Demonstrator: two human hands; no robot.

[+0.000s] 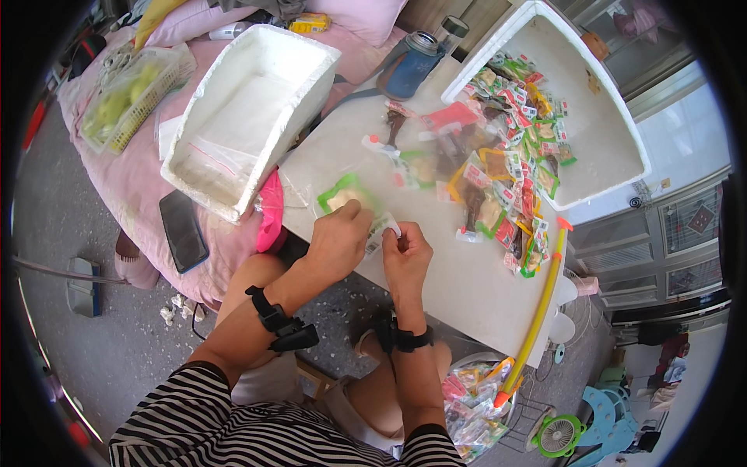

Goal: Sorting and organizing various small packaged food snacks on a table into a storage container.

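Observation:
Both my hands are over the near edge of the white table (pixel 455 280). A green-edged snack packet (pixel 338 194) with pale food inside, somewhat blurred, lies just beyond my left hand (pixel 338 242), whose fingers are pinched on clear plastic at its near side. Between the hands is a white printed packet end (pixel 379 233) bearing a barcode. My right hand (pixel 408 251) pinches that end at its corner between thumb and fingers. Whether both parts belong to one packet is partly hidden by my fingers. To the right, several mixed snack packets (pixel 496 175) are heaped.
A foam box (pixel 607 117) tipped towards the table spills packets. Another foam box (pixel 233 111) sits on the pink bed, beside a phone (pixel 182 230). A blue bottle (pixel 408 67) stands at the back. A yellow tube (pixel 540 312) runs along the right edge, above a packet-filled basin (pixel 475 408).

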